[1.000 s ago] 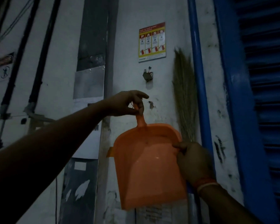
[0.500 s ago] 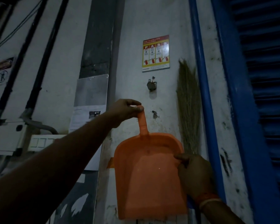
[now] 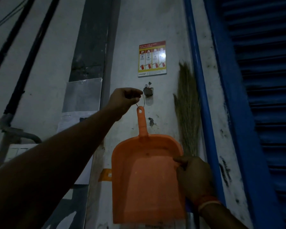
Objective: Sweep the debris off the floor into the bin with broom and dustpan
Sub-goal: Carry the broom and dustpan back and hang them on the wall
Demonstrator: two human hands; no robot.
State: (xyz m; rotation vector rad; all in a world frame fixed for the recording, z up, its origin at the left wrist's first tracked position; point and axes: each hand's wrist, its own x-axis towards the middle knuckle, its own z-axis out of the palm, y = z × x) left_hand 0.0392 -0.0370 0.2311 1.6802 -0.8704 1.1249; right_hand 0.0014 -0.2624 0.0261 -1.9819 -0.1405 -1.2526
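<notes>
Left hand (image 3: 125, 100) grip pinches thin wire loop (image 3: 141, 100) at orange plastic dustpan's (image 3: 145, 176) handle hole, beside grey wall hook (image 3: 148, 91); right hand (image 3: 194, 177) grip clasps dustpan's right rim; straw grass broom (image 3: 187, 111) leans against wall behind

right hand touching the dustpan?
Touching. The head view shows the right hand gripping the orange dustpan at its right rim, thumb hooked over the edge.

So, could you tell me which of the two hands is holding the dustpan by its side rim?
The right hand: it grips the orange dustpan at its right rim, whereas the left hand pinches the thin wire loop above the handle.
</notes>
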